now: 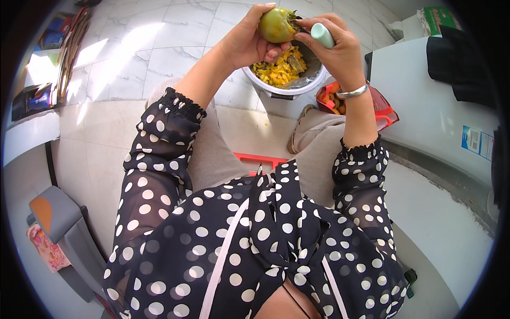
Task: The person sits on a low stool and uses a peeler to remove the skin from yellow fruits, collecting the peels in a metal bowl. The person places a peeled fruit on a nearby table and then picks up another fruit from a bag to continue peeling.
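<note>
My left hand [255, 46] holds a greenish-yellow persimmon [276, 26] by its side, up over a bin. Its dry leafy calyx [294, 20] faces right. My right hand [338, 44] grips the pale mint handle [322, 36] of a small cutting tool. The fingertips reach to the calyx, and a short dark part of the tool shows beside it. Most of the blade is hidden, so I cannot tell whether it is a knife or a peeler. Under both hands, yellow-orange peelings [281, 71] lie in the white-rimmed bin [275, 91], which has a clear plastic liner.
A red bag [382, 105] with orange fruit [338, 103] stands right of the bin, beside my foot [299, 127]. Further right is a white appliance [414, 87] with dark cloth on it. Flattened cardboard [73, 48] leans at far left. A grey-orange padded seat [55, 215] is at lower left.
</note>
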Demonstrator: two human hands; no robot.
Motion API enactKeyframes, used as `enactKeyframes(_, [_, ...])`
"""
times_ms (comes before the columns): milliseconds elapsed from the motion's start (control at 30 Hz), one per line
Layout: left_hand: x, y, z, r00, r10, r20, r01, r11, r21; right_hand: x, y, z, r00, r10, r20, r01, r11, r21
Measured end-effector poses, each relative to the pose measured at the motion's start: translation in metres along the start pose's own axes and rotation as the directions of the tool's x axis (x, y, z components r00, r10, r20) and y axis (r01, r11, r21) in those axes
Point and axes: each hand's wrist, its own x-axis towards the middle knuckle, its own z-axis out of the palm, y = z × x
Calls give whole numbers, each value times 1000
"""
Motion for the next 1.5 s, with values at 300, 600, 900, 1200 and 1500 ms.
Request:
enactKeyframes(300, [1, 1, -11, 988, -149, 50, 141, 982, 126, -2, 1, -7, 999, -9, 51, 8, 1000, 12])
enactKeyframes(600, [-1, -1, 2, 992, -129, 1, 129, 991, 43, -2, -10, 3, 996, -76, -51, 71, 993, -98])
enactKeyframes(900, [3, -14, 7, 978, 204, -29, -188, 942, 279, -7, 0, 16, 975, 164, -150, -173, 983, -54])
enactKeyframes(1200, [6, -11, 8, 957, 281, -65, -245, 910, 335, -15, 26, 15, 736, 668, 112, -575, 528, 625])
enactKeyframes(1500, [-3, -2, -2, 982, 165, -94, -148, 975, 166, -8, 17, -12, 945, 327, -19, -327, 942, -69])
